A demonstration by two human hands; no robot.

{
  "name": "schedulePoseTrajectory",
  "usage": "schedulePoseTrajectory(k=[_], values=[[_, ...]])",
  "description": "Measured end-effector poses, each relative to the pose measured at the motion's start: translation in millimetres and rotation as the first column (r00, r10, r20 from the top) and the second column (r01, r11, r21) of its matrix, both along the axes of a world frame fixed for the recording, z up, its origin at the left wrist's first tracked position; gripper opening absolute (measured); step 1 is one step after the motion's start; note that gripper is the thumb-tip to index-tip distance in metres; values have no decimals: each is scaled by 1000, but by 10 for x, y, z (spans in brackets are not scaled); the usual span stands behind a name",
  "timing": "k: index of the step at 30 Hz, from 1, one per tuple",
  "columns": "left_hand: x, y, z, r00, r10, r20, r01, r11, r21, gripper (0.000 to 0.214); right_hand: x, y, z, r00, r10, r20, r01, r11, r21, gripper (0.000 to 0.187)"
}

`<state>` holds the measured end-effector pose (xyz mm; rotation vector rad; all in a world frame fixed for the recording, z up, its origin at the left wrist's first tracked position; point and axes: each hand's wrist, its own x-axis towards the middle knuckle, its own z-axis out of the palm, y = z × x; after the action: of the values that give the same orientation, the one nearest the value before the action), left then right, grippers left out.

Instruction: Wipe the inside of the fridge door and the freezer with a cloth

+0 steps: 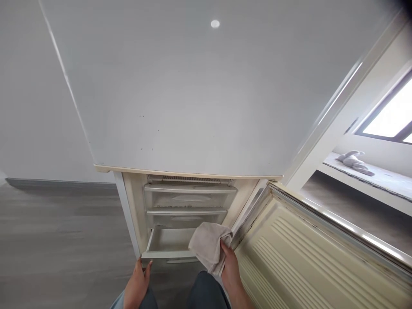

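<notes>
A freezer drawer [167,254] is pulled part way out of the low freezer compartment. My left hand [137,281] grips its front left corner, the thumb in front of the panel. In my right hand [230,270] is a folded, pale greyish cloth [207,244], pinched at its right side. The cloth hangs over the drawer's right end and hides that part of it. Above are two pushed-in drawers, an upper drawer [189,197] and a middle drawer [186,218].
The freezer door [289,253] stands wide open on the right, with dark marks along its seal. A large flat white surface [186,107] fills the upper view. Beyond the door, a crumpled cloth [355,163] lies on a ledge by the window [389,111]. Grey flooring [58,240] spreads left.
</notes>
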<state>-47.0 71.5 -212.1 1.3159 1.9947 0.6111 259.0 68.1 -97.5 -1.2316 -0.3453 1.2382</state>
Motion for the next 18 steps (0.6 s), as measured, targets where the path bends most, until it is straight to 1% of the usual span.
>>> schedulePoseTrajectory(k=[2, 4, 6, 8, 11, 14, 16, 18], values=[[11, 5, 14, 1000, -1, 5, 1, 1000, 4, 61, -130, -112, 350, 997, 10, -82, -7, 999, 33, 62], [20, 9, 13, 1000, -5, 12, 5, 1000, 31, 61, -226, -224, 636, 990, 7, -143, -2, 999, 36, 64], [28, 14, -1, 1000, -15, 17, 14, 998, 63, 61, -290, -317, 846, 981, 6, -195, -1, 1000, 25, 68], [31, 17, -20, 1000, -26, 6, 26, 996, 82, 62, -333, -388, 990, 974, 10, -228, -6, 1000, 18, 71], [28, 18, -37, 1000, -25, -17, 26, 997, 79, 64, -382, -462, 1116, 977, 25, -213, -19, 999, 31, 73], [21, 13, -37, 999, -18, -31, 20, 999, 42, 64, -424, -487, 1147, 985, 34, -167, -24, 998, 64, 73], [19, 8, -39, 999, -14, -37, 16, 999, 35, 64, -436, -472, 1098, 989, 30, -147, -20, 997, 72, 73], [22, 4, -46, 999, -11, -35, 13, 998, 57, 64, -417, -442, 966, 992, 28, -126, -21, 998, 55, 71]])
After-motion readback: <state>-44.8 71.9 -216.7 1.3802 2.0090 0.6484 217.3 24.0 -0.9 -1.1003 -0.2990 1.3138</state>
